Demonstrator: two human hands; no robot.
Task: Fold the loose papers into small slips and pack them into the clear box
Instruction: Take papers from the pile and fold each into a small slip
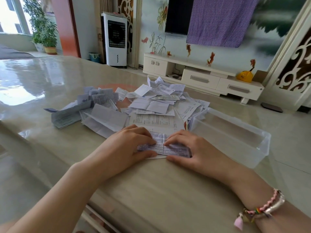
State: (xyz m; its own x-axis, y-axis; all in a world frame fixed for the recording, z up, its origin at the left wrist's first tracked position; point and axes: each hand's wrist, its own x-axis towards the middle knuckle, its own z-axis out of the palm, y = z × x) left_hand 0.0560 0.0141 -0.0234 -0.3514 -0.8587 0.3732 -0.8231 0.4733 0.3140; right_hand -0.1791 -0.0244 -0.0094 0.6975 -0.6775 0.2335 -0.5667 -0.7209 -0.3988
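A printed paper [165, 147], partly folded, lies flat on the table in front of me. My left hand [127, 145] presses its left half, fingertips near the middle crease and thumb along the near edge. My right hand [190, 148] presses the right half the same way, its fingertips almost meeting the left ones. Behind the hands spreads a heap of loose papers [156, 101]. To the left of it lie several folded slips [99, 113]. The clear box [249, 148] stands to the right of my right hand; I see nothing lying in it.
The glossy table [151, 190] carries everything; its right edge runs just past the box. Beyond are a white TV cabinet [202, 76], a wall television [178, 15] half covered by a purple cloth, an air cooler [116, 39] and potted plants [43, 31].
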